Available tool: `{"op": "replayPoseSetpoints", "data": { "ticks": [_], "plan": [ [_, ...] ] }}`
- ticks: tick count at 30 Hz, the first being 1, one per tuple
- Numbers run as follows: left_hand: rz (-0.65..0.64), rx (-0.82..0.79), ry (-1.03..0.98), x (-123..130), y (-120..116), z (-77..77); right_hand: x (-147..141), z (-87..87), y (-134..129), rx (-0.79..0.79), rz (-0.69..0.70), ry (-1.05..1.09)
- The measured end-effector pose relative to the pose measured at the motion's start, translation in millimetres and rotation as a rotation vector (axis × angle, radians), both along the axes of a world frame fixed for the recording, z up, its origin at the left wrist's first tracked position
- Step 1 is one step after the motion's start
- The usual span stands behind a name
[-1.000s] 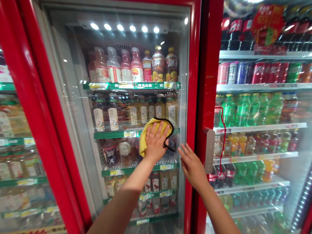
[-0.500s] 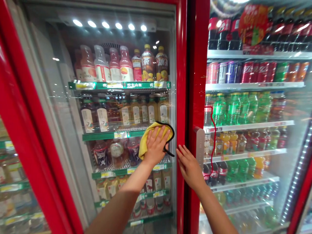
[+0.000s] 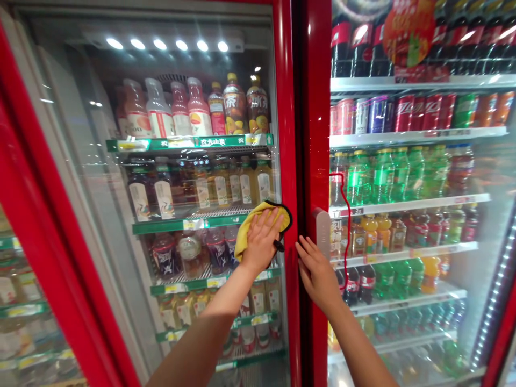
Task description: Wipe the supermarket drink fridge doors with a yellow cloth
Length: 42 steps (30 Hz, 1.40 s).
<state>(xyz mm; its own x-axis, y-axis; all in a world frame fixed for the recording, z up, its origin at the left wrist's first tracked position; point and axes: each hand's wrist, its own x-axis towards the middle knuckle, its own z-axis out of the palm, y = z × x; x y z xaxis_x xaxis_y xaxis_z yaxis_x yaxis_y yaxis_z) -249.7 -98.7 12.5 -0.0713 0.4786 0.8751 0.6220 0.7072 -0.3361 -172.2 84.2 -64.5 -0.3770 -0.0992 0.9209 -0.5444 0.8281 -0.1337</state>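
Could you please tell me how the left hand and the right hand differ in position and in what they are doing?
The left hand lies spread on a yellow cloth over the glass door, while the right hand has no cloth, its fingertips by the edge of the red frame. The left hand's fingers point up and rightward; the right hand's point up and leftward. Both are bare, open, and seen from the back.

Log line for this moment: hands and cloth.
left hand: flat on yellow cloth, against glass | right hand: open, by red frame | drinks: behind glass
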Motion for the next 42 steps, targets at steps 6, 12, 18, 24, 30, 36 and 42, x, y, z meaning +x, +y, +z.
{"op": "replayPoseSetpoints", "data": {
  "ticks": [6, 12, 18, 24, 30, 36, 42],
  "plan": [
    [0.095, -0.05, 0.029, 0, -19, -0.2, 10, -2.6, 6, 0.01, 0.017, 0.012],
    [0.051, -0.203, 0.066, 2, 2, -44.4, 24, -5.6, 22, 0.009, 0.0, 0.038],
    [0.067, -0.116, 0.116, -1, 26, -7.7, 26, 2.8, 34, 0.047, -0.023, 0.053],
    [0.092, -0.026, 0.1, 0, 36, -3.8, 20, 13.5, 32, 0.058, -0.005, 0.021],
    [0.02, -0.24, 0.071, 1, 25, -31.8, 21, 17.3, 39, 0.058, 0.026, 0.019],
    [0.083, -0.059, 0.112, -4, 42, 40.2, 17, 44.1, 44, 0.044, 0.073, 0.083],
    [0.079, -0.091, 0.119, 1, 37, -8.5, 17, 46.7, 36, -0.02, 0.162, 0.082]
  ]
}}
